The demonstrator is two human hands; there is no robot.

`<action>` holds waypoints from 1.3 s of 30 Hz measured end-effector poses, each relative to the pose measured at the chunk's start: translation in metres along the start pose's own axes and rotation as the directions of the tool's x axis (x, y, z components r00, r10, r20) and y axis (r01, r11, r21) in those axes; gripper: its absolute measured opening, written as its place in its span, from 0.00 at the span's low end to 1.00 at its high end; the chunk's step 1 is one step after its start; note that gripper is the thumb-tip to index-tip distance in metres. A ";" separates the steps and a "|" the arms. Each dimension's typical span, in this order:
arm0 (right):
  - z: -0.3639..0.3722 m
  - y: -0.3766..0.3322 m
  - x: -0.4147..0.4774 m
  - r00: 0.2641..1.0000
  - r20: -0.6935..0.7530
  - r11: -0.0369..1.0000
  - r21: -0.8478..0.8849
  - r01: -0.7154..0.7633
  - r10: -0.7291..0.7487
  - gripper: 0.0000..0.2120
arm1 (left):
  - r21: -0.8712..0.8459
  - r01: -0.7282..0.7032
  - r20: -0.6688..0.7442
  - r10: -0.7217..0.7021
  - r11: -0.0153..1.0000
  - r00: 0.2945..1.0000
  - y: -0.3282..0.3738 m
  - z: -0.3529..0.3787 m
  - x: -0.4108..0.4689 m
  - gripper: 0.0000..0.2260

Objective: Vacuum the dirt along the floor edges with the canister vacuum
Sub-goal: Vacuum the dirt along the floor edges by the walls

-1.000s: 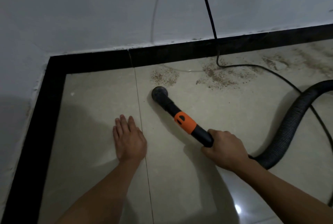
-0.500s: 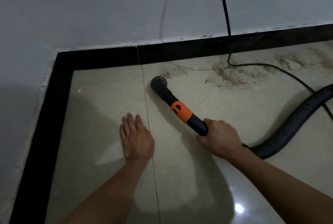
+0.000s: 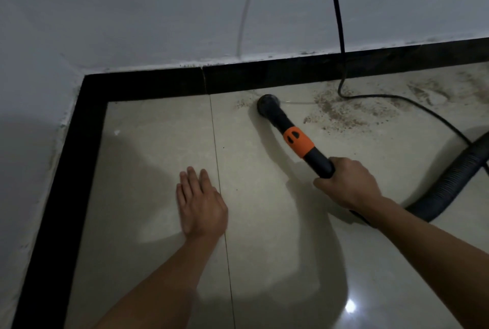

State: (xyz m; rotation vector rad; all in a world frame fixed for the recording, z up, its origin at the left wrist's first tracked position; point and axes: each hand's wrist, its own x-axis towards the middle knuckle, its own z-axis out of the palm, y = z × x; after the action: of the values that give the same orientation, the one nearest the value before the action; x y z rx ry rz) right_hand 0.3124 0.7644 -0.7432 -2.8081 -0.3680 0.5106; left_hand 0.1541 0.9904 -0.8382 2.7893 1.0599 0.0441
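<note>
From the head view, the right grip [image 3: 349, 186] is clenched round the black handle of the vacuum wand [image 3: 321, 163], fingers curled under it and thumb on the near side. The wand slants away to the upper left, with an orange collar [image 3: 299, 142] just ahead of the knuckles. Its round black nozzle [image 3: 268, 104] sits on the pale tiled floor [image 3: 264, 249], just beside the black border [image 3: 158, 82] at the foot of the far wall [image 3: 132, 11].

Brown dirt [image 3: 341, 114] lies scattered on the floor to the right of the nozzle, near the border, and a few specks lie just left of the nozzle.

A ribbed black hose [image 3: 455, 180] curves from behind the right wrist out to the right edge of the frame. A thin black power cord [image 3: 336, 11] hangs down the wall, crosses the border, bends on the floor at the dirt and runs right toward the hose.

The left grip [image 3: 202, 209] is released and holds nothing. It rests palm down on the floor with straight fingers, beside a tile joint [image 3: 215, 143] and well apart from the wand.
</note>
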 end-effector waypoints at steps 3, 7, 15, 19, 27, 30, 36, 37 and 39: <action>0.013 -0.021 -0.009 0.991 0.054 0.989 -0.068 0.128 -0.125 0.09 | 0.003 0.000 0.004 0.000 1.000 1.000 0.001 0.000 0.000 0.27; 0.022 -0.050 -0.008 0.972 0.087 0.972 -0.071 0.225 -0.218 0.09 | 0.010 0.003 0.008 -0.003 1.000 1.000 0.001 -0.001 -0.001 0.27; 0.000 -0.024 0.025 1.000 -0.023 1.000 -0.005 0.020 -0.021 0.10 | -0.001 0.002 0.003 -0.002 1.000 1.000 0.001 0.000 0.001 0.27; -0.002 -0.031 0.038 1.000 -0.029 0.999 0.044 0.004 -0.002 0.10 | -0.011 0.004 0.006 -0.004 1.000 1.000 0.002 -0.001 0.001 0.27; 0.010 -0.070 0.036 0.993 0.048 0.993 0.056 0.104 -0.107 0.11 | -0.005 -0.001 0.007 0.001 1.000 1.000 0.000 0.000 0.000 0.28; 0.002 -0.066 0.027 0.992 0.088 0.991 0.115 0.075 -0.085 0.10 | -0.017 -0.009 0.015 0.010 1.000 1.000 -0.001 -0.001 0.001 0.28; 0.002 -0.006 -0.053 0.978 0.185 0.994 -0.030 0.104 -0.096 0.09 | -0.022 -0.151 0.075 0.152 0.988 0.986 -0.026 -0.005 0.003 0.28; 0.006 -0.002 -0.066 0.972 0.201 0.988 -0.060 0.139 -0.125 0.09 | -0.006 -0.193 0.090 0.193 0.981 0.977 -0.035 -0.006 0.004 0.28; 0.016 -0.006 -0.085 0.953 0.230 0.969 -0.099 0.225 -0.198 0.09 | -0.020 -0.197 0.069 0.197 0.980 0.978 -0.050 -0.009 0.001 0.27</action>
State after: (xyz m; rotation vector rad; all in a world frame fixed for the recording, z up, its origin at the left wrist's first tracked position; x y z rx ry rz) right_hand 0.2281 0.7488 -0.7297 -2.7880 -0.7621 0.7739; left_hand 0.1211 1.0292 -0.8370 2.8506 0.7615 -0.0244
